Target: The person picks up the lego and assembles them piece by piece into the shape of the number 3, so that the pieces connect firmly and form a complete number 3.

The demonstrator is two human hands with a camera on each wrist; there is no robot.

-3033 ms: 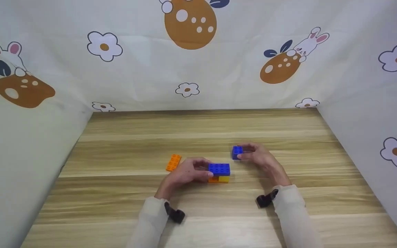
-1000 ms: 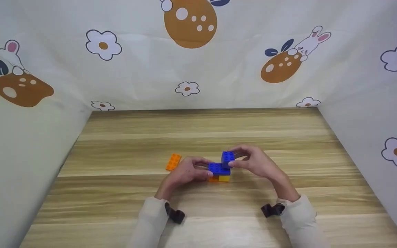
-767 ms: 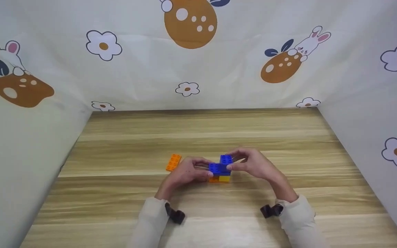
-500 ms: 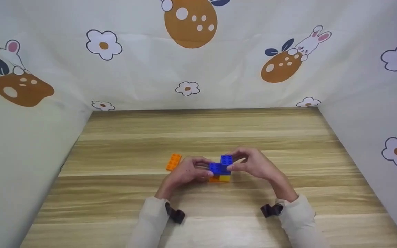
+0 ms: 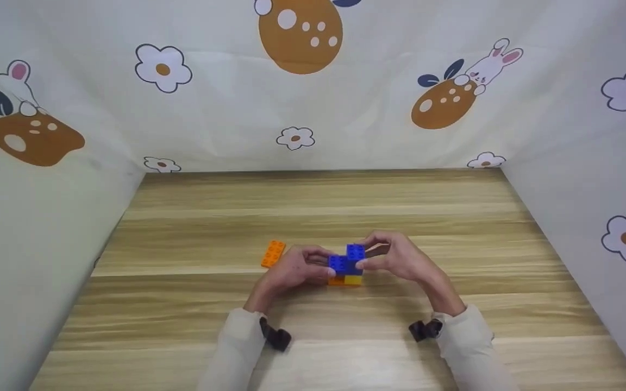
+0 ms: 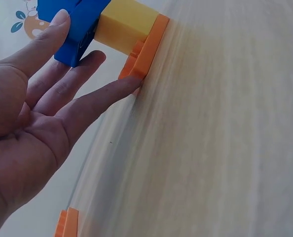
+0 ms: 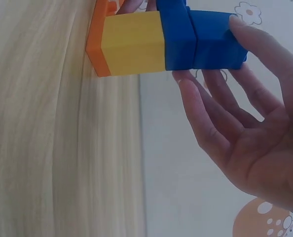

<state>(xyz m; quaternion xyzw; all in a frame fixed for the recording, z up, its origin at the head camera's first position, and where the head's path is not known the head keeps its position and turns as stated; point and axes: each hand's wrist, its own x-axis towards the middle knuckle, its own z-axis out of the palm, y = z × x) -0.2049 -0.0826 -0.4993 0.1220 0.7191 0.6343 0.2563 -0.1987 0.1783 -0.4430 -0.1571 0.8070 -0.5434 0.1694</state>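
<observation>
The right fingertips [image 7: 238, 22] pinch the small blue brick [image 5: 355, 252], thumb on its near side and the other fingers on the far side, with the brick sitting on the right part of the wide blue brick [image 5: 340, 264] below it. The left fingers [image 6: 114, 89] lie nearly straight against the stack's left end: one tip touches the orange plate [image 6: 149, 47] at the base, another lies on the wide blue brick's side, so that hand braces rather than grips. The right hand [image 5: 400, 259] and left hand [image 5: 291, 270] thus close on the stack from both sides.

The step in hand looks like seating the small blue brick on the stack. In the right wrist view its face appears flush against the wide brick (no gap shows, though the studs are hidden), so it seems nearly or fully home. The next move probably calls for a firm downward press while the left hand steadies the base, then a clean letting go without tilting the stack.

Under the wide blue brick sit a yellow brick [image 7: 131, 44] and the orange plate, which rests on the wooden table [image 5: 313, 206]. A loose orange brick [image 5: 273, 253] lies just beyond the left hand, apart from the stack.
</observation>
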